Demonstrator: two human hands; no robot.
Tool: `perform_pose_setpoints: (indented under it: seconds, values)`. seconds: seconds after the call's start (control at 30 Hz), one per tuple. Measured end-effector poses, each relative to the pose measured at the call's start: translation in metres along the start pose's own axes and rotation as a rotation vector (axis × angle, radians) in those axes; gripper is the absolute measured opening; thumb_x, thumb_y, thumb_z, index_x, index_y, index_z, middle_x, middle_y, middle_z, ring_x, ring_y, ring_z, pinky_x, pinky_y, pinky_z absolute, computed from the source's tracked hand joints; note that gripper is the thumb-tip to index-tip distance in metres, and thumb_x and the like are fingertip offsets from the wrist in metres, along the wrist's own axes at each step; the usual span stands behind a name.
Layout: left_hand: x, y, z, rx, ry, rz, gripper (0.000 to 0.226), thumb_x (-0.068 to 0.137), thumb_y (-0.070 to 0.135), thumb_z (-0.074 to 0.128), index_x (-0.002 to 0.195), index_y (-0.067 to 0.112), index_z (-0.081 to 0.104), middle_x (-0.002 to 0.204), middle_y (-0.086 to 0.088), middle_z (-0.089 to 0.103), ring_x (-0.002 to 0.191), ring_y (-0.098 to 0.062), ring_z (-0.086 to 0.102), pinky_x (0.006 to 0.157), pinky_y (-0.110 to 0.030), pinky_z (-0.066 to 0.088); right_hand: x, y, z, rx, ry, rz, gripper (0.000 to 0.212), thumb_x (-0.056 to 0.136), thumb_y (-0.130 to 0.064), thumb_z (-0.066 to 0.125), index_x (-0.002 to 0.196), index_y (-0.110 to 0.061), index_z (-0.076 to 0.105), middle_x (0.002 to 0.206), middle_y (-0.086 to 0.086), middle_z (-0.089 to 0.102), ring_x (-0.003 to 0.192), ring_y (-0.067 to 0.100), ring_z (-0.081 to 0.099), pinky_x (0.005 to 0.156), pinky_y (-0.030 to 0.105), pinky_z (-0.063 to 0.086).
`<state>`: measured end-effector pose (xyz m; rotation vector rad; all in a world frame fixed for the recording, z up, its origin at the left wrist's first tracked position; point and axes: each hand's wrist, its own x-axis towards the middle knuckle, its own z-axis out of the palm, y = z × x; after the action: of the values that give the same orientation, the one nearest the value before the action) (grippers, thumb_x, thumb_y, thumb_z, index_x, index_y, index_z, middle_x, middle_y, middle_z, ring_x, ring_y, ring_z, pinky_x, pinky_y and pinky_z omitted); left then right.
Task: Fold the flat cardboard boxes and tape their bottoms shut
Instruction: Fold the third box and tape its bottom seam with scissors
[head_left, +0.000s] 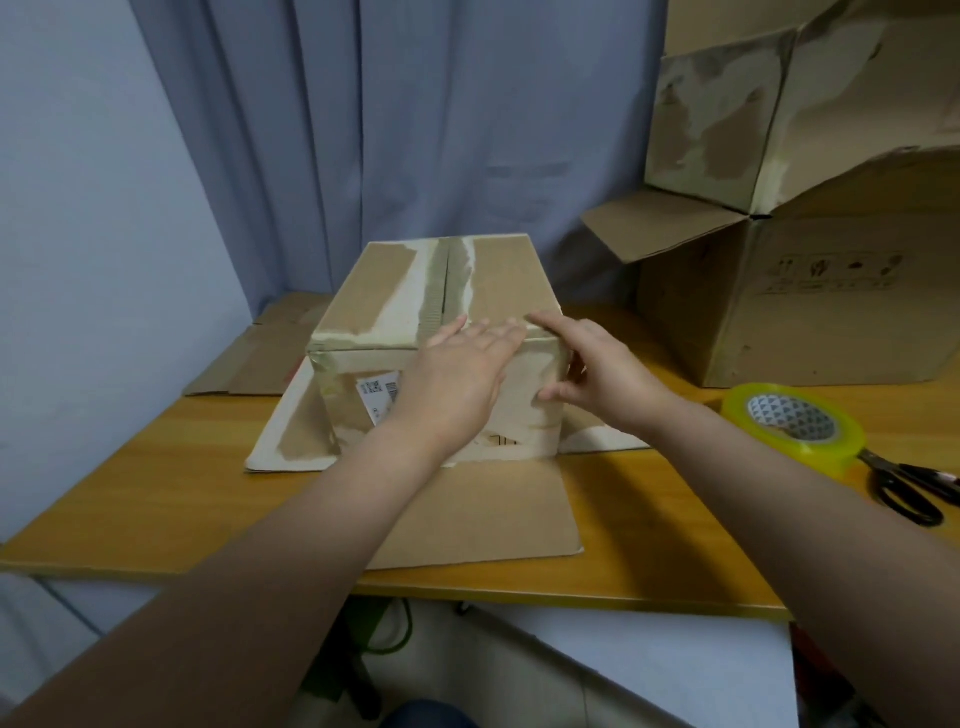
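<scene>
Dim, soft, slightly blurred, wide-angle warp

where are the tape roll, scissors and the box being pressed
tape roll (823, 457), head view, yellow outer wall
scissors (901, 474), head view, black handle near pivot
cardboard box (511, 280), head view, right top flap

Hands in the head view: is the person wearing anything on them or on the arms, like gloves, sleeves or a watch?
No. The left hand and the right hand are bare, with no gloves and no ring or watch that shows. The forearms are uncovered as far as the picture reaches, with no sleeve in sight. There are no straps, cables or markings on them.
</scene>
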<state>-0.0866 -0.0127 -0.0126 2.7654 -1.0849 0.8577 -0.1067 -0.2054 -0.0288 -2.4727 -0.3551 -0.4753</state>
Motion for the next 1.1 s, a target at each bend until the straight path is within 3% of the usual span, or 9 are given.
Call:
perform_pose_setpoints:
  seconds: [0.13, 0.4, 0.47, 0.63, 0.73, 0.83, 0.93, 1.0, 1.1]
  values:
    - [-0.004, 0.0, 0.005, 0.02, 0.036, 0.017, 0.055, 0.098, 0.02, 0.043, 0.15, 0.015, 0.024, 0.155, 0.0, 0.03, 0.143, -0.018, 0.026, 0.116, -0.027, 0.002, 0.009, 0.001, -0.008, -0.266, 0.123, -0.191, 0.052, 0.086, -0.038, 0.062, 0.134, -0.022, 0.054, 0.143, 0.011, 0.041, 0.132, 0.028, 0.038, 0.11, 0.041, 0.035]
    - [-0.018, -0.031, -0.007, 0.107, 0.046, 0.083, 0.057, 0.092, 0.008, 0.056, 0.146, 0.014, 0.036, 0.148, -0.002, 0.041, 0.135, -0.013, 0.04, 0.113, -0.025, 0.01, 0.004, 0.008, -0.007, -0.156, 0.268, -0.256, 0.032, 0.093, -0.019, 0.057, 0.123, -0.011, 0.063, 0.128, 0.008, 0.061, 0.125, 0.02, 0.053, 0.108, 0.041, 0.041]
    - [-0.032, -0.052, -0.013, 0.154, 0.053, 0.039, 0.054, 0.088, 0.013, 0.066, 0.139, 0.012, 0.047, 0.139, -0.005, 0.052, 0.127, -0.017, 0.051, 0.109, -0.031, 0.022, 0.001, 0.014, -0.013, -0.122, 0.272, -0.229, 0.034, 0.092, -0.013, 0.059, 0.125, -0.011, 0.061, 0.13, 0.006, 0.06, 0.127, 0.017, 0.05, 0.109, 0.041, 0.039]
    - [-0.063, -0.092, -0.016, 0.047, 0.092, -0.049, 0.046, 0.095, 0.04, 0.048, 0.132, 0.013, 0.055, 0.132, -0.006, 0.058, 0.123, -0.024, 0.055, 0.105, -0.041, 0.038, -0.002, 0.017, -0.012, -0.125, 0.248, -0.213, 0.037, 0.093, -0.015, 0.056, 0.129, -0.013, 0.057, 0.134, 0.004, 0.056, 0.131, 0.016, 0.045, 0.112, 0.038, 0.036]
    - [-0.07, -0.101, -0.014, -0.146, 0.186, -0.027, 0.036, 0.091, 0.024, 0.056, 0.126, 0.017, 0.06, 0.128, -0.001, 0.061, 0.119, -0.018, 0.057, 0.103, -0.036, 0.043, -0.007, 0.016, -0.007, -0.171, 0.247, -0.165, 0.042, 0.094, -0.024, 0.053, 0.135, -0.016, 0.052, 0.141, 0.003, 0.049, 0.136, 0.014, 0.039, 0.114, 0.031, 0.028]
    - [-0.066, -0.106, -0.02, -0.218, 0.239, -0.008, 0.037, 0.094, 0.037, 0.049, 0.114, 0.013, 0.069, 0.114, -0.003, 0.068, 0.104, -0.018, 0.065, 0.094, -0.023, 0.046, -0.01, 0.013, -0.008, -0.223, 0.193, -0.141, 0.051, 0.092, -0.034, 0.051, 0.14, -0.017, 0.046, 0.147, 0.003, 0.043, 0.139, 0.015, 0.033, 0.115, 0.032, 0.026]
    - [-0.062, -0.116, -0.028, -0.192, 0.139, 0.067, 0.043, 0.093, 0.042, 0.046, 0.113, 0.013, 0.069, 0.112, -0.005, 0.069, 0.099, -0.021, 0.068, 0.083, -0.032, 0.056, -0.013, 0.006, -0.016, -0.224, 0.108, -0.086, 0.065, 0.088, -0.056, 0.041, 0.143, -0.021, 0.042, 0.149, -0.001, 0.04, 0.141, 0.013, 0.03, 0.117, 0.04, 0.027]
    - [-0.06, -0.122, -0.033, -0.119, 0.098, 0.15, 0.046, 0.09, 0.048, 0.046, 0.114, 0.015, 0.069, 0.114, -0.003, 0.069, 0.099, -0.022, 0.069, 0.081, -0.039, 0.058, -0.012, -0.004, -0.022, -0.324, 0.106, -0.11, 0.078, 0.086, -0.073, 0.023, 0.138, -0.022, 0.049, 0.144, -0.002, 0.047, 0.137, 0.016, 0.037, 0.118, 0.041, 0.02]
    - [-0.046, -0.118, -0.047, -0.075, 0.105, 0.21, 0.068, 0.09, 0.066, 0.031, 0.102, 0.016, 0.075, 0.103, -0.005, 0.073, 0.09, -0.023, 0.069, 0.071, -0.035, 0.058, 0.006, -0.04, -0.021, -0.449, 0.216, -0.25, 0.067, 0.093, -0.062, 0.021, 0.115, -0.021, 0.069, 0.123, 0.002, 0.064, 0.122, 0.022, 0.052, 0.113, 0.04, 0.018]
